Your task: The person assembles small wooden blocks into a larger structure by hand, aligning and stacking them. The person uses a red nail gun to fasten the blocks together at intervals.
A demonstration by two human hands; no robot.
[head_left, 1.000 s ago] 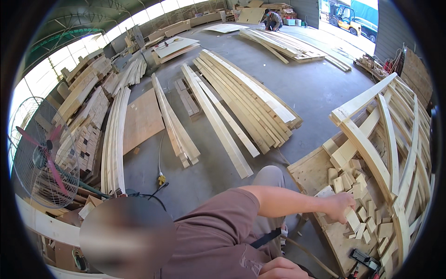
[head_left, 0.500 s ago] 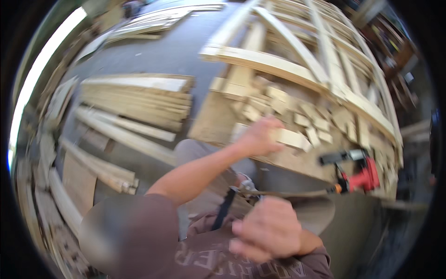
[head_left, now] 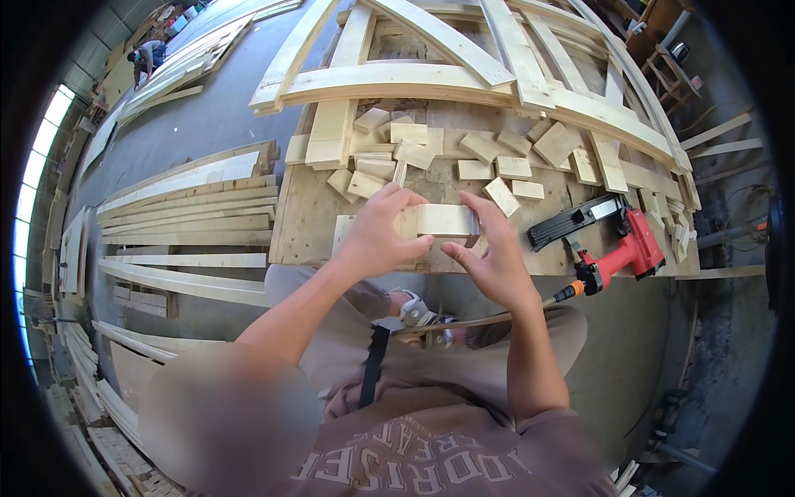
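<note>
Near the workbench's front edge, my left hand (head_left: 383, 234) is closed around the left part of a short pale wood block (head_left: 445, 220), its thumb along the near side. My right hand (head_left: 497, 258) curves round the block's right end, index finger on the far side and thumb on the near side. The palm side of the right-hand grip is partly hidden. Another pale wood piece (head_left: 341, 229) shows just left of my left hand. Several loose offcut blocks (head_left: 414, 154) lie beyond my hands. A red and black nail gun (head_left: 617, 248) rests right of my right hand, hose attached.
A large slatted timber frame (head_left: 397, 80) lies across the far side of the plywood worktop (head_left: 290, 217). Stacked boards (head_left: 190, 217) lie on the floor at left. The air hose (head_left: 472, 321) crosses my lap. Another person (head_left: 149, 58) bends over boards far left.
My right hand has risen from near my chest to the block's right end. My left hand has stayed at the blocks; the view has shifted and sharpened.
</note>
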